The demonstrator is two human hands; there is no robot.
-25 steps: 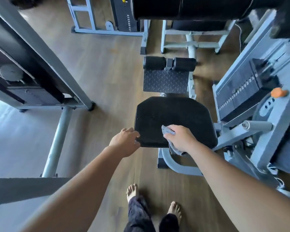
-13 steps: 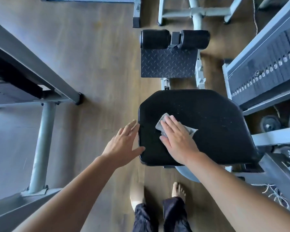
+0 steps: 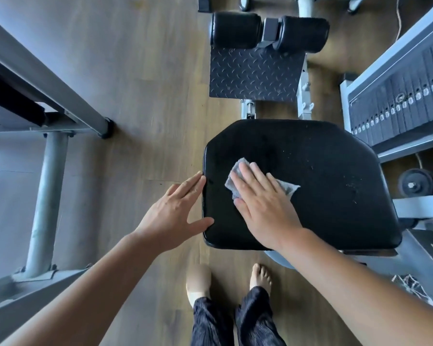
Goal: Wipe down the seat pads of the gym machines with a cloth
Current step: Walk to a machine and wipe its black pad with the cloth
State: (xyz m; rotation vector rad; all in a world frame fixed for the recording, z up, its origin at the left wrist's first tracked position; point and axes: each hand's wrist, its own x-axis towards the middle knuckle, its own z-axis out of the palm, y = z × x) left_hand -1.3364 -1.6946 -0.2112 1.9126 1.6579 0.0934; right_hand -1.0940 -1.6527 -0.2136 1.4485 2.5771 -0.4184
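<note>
a: hands? right hand (image 3: 262, 206) lies flat, fingers spread, pinning the grey cloth (image 3: 286, 187) to the black seat pad (image 3: 317, 176), probably for wiping pressure.

b: left hand (image 3: 175, 208) open, empty, touching the pad's left edge, likely steadying.

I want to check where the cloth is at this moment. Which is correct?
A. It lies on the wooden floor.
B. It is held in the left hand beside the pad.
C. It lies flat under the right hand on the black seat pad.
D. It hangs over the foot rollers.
C: the right hand presses the grey cloth flat onto the seat pad, while the left hand touches only the pad's left edge, holding nothing.
</note>
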